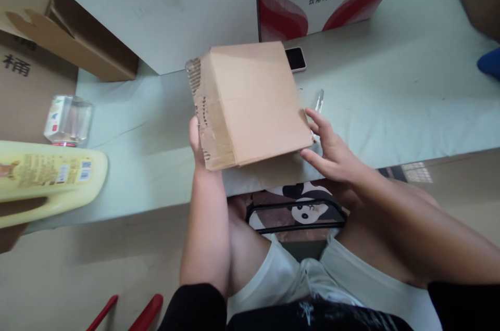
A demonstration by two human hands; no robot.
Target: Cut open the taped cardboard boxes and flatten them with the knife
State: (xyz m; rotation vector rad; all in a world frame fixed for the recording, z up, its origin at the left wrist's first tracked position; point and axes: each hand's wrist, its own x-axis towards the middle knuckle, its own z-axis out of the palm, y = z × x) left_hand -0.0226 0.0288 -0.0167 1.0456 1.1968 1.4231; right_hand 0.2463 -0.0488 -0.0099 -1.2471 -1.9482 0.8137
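A: Step status?
B: Flat cardboard box (250,104) is held up over table edge (410,112), approx. centre of view. Looks like forming/opening stage.
A: Grip?
B: Left hand (197,146) clasps torn left edge, fingers hidden behind. Right hand (332,151) open, fingertips on right corner.
A: Next move req.?
B: Prob. firmer right-side hold w/ both hands opposing.
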